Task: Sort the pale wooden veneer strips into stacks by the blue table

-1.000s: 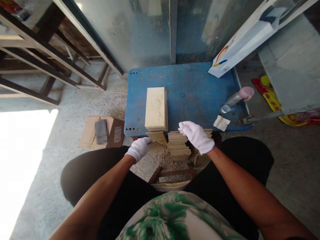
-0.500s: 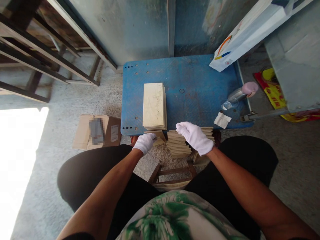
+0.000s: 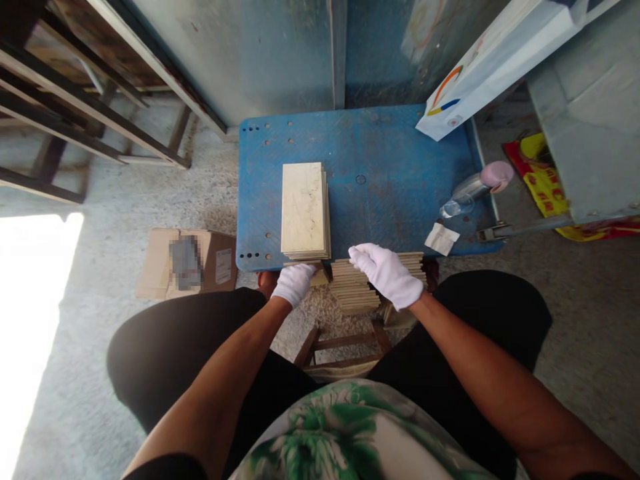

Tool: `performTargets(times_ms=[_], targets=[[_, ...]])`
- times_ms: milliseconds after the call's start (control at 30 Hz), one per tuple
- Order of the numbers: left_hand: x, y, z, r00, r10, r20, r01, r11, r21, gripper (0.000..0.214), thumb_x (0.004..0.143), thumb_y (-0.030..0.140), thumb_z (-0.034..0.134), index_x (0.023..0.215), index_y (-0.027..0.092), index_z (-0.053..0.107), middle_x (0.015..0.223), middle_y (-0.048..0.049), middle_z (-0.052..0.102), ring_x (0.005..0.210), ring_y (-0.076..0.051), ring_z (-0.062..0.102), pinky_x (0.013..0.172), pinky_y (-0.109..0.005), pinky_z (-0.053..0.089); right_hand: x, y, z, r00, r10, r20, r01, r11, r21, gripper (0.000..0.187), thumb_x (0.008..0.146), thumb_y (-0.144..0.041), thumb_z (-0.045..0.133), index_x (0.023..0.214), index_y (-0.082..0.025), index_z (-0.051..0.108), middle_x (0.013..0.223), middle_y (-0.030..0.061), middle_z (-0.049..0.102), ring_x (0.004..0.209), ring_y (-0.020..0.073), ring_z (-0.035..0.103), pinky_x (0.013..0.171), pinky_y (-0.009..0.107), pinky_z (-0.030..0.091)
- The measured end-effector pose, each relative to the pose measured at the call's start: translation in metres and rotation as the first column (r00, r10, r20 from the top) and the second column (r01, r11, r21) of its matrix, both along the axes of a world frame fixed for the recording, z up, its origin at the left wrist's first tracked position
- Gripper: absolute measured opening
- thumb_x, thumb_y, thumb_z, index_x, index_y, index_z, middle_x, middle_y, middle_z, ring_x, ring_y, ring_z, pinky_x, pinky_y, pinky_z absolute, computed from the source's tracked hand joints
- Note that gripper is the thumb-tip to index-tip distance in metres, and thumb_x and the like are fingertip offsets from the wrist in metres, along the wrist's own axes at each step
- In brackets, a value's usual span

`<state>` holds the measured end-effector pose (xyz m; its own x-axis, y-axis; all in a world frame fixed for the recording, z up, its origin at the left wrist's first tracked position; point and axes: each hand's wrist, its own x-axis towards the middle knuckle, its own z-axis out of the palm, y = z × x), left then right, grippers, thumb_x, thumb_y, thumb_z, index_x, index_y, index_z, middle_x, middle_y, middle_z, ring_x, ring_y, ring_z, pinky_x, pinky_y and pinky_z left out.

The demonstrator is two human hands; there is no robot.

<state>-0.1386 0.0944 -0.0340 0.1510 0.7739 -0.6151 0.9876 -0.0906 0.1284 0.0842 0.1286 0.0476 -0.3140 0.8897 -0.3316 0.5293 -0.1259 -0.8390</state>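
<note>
My left hand [image 3: 294, 285], in a white glove, is closed beside a thin wooden board [image 3: 320, 276] below the table's near edge; what its fingers hold, if anything, is hidden. White-gloved too, my right hand [image 3: 389, 275] is over a staggered row of thin wooden boards [image 3: 354, 287], thumb and fingers pinched together. Whether anything sits in that pinch is too small to make out. Just beyond my left hand, a neat stack of pale rectangular boards [image 3: 303, 208] rests on the blue table [image 3: 380, 147].
On the table's right side are a pink-lidded bottle [image 3: 480, 187], a folded tissue [image 3: 442, 239] and a white paper bag [image 3: 465, 87]. A cardboard box [image 3: 160, 263] lies on the floor at left. A wooden stool [image 3: 345, 343] stands between my legs.
My left hand has shifted slightly right and up toward the thin board. My right hand keeps its pinch over the staggered boards. The whole view has slid a little.
</note>
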Motion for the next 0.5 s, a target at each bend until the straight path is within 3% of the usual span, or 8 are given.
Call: performTargets(times_ms=[133,267,333,433,500], targets=[[0.0,-0.009,0.014,0.994,-0.044,0.1,0.025,0.983,0.181,0.047,0.091,0.013,0.038,0.132,0.028,0.054,0.123,-0.0094,0.064,0.108,-0.023,0.063,0.091,-0.035,0.049,-0.001,0.001,-0.001,1.0,0.005,-0.004,-0.005,1.0,0.009,0.039,0.092,-0.052,0.045,0.096,-0.019,0.066,0.089,0.0062,0.071,0.083,0.0186,0.065,0.075,0.029,0.046],[-0.004,-0.015,0.036,0.964,-0.047,0.26,-0.016,0.973,0.232,0.039,0.094,0.021,0.04,0.126,0.029,0.059,0.119,-0.0037,0.067,0.108,-0.019,0.063,0.095,-0.03,0.048,-0.001,0.002,0.001,1.0,-0.002,0.009,0.001,1.0,0.016,0.038,0.092,-0.052,0.045,0.095,-0.02,0.066,0.088,0.0058,0.072,0.083,0.0186,0.065,0.075,0.029,0.047],[-0.008,-0.01,0.049,0.952,0.07,0.299,-0.156,0.948,0.277,0.035,0.095,0.028,0.04,0.121,0.028,0.063,0.116,-0.002,0.068,0.106,-0.017,0.064,0.095,-0.027,0.047,-0.001,0.002,0.001,1.0,-0.003,0.022,0.002,1.0,0.025,0.037,0.092,-0.051,0.045,0.093,-0.02,0.066,0.087,0.0057,0.072,0.081,0.0187,0.065,0.074,0.029,0.047],[-0.016,0.01,0.065,0.904,0.374,0.206,-0.426,0.823,0.376,0.039,0.092,0.042,0.046,0.124,0.026,0.061,0.119,-0.0051,0.066,0.102,-0.021,0.065,0.092,-0.03,0.049,-0.001,0.002,0.0,0.999,-0.002,0.035,0.001,1.0,0.028,0.035,0.092,-0.049,0.045,0.093,-0.021,0.067,0.087,0.0054,0.072,0.081,0.0189,0.065,0.074,0.029,0.048],[-0.02,0.032,0.071,0.861,0.489,0.14,-0.5,0.761,0.413,0.054,0.087,0.052,0.05,0.132,0.022,0.055,0.125,-0.0102,0.062,0.105,-0.027,0.064,0.092,-0.036,0.049,-0.001,0.002,-0.003,0.999,-0.002,0.044,0.001,1.0,0.028,0.034,0.091,-0.048,0.047,0.095,-0.021,0.067,0.088,0.0054,0.073,0.083,0.0191,0.066,0.075,0.029,0.048]])
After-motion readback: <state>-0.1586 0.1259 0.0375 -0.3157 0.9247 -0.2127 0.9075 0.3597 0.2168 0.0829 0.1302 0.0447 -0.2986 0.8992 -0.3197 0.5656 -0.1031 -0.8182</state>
